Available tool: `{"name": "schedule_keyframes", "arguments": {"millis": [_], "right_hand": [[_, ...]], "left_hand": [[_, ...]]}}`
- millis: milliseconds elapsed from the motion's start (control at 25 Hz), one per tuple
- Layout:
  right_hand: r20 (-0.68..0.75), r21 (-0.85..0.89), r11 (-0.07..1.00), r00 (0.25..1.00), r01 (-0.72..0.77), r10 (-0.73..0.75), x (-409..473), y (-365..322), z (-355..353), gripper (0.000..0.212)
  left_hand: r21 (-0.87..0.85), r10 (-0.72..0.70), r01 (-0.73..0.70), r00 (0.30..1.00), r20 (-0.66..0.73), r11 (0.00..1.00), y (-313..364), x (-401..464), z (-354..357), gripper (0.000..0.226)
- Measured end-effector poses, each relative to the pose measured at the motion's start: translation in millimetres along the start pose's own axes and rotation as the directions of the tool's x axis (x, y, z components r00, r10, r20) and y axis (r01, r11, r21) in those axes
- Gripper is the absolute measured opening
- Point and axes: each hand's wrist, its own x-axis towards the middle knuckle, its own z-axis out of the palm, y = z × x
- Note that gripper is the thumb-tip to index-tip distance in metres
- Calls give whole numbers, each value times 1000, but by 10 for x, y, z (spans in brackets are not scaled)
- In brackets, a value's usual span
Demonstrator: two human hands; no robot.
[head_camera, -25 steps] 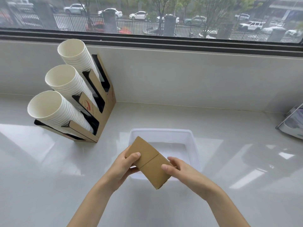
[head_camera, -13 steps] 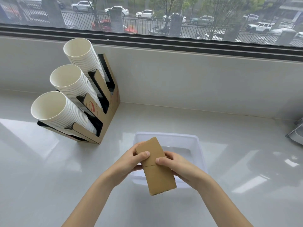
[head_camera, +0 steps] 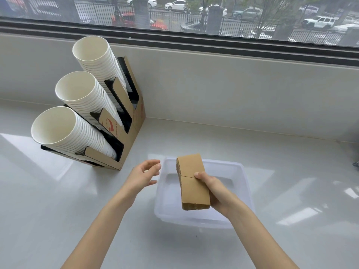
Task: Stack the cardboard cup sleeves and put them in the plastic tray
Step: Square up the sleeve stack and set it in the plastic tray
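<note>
The sleeves (head_camera: 192, 183) are gathered into one squared stack, flat brown cardboard with the edges lined up at the near end and along the left side, so the stacking part of the task looks done. The right hand (head_camera: 217, 193) grasps the stack alone, thumb across the top face near a seam line, the other fingers wrapped underneath and hidden. The stack is held in the air above the tray (head_camera: 246, 183), lengthwise along the line of sight, its far end over the back rim and its near end over the middle; it does not touch the tray as far as I can tell. The left hand (head_camera: 143, 175) is empty, fingers loosely spread and curled, hovering just beside the tray's left rim and apart from the stack. The tray sits on the white counter (head_camera: 58, 200) and appears to hold nothing yet, though its floor is partly hidden behind the stack. What is left, by my reading, is only the last step: lower the stack into the tray and let go. No loose sleeves show elsewhere on the counter. The cup holder (head_camera: 134, 121) with its three cup stacks (head_camera: 81, 94) stands well apart at the left and plays no part.
</note>
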Motion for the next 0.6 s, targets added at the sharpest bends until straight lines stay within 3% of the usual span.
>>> {"name": "schedule_keyframes", "arguments": {"millis": [80, 240, 400, 600], "right_hand": [[-48, -4, 999, 998, -43, 43, 132, 54, 21, 36], [-105, -5, 990, 985, -140, 139, 352, 175, 103, 40], [-120, 4, 981, 974, -192, 191, 507, 252, 238, 44], [-97, -29, 986, 983, -161, 158, 615, 290, 407, 32]], "left_hand": [[72, -35, 38, 998, -46, 997, -111, 45, -24, 26], [147, -98, 93, 995, 25, 985, -290, 81, 47, 36], [90, -114, 109, 992, 48, 990, -360, 89, 69, 33], [19, -123, 123, 992, 33, 992, -375, 67, 114, 33]]}}
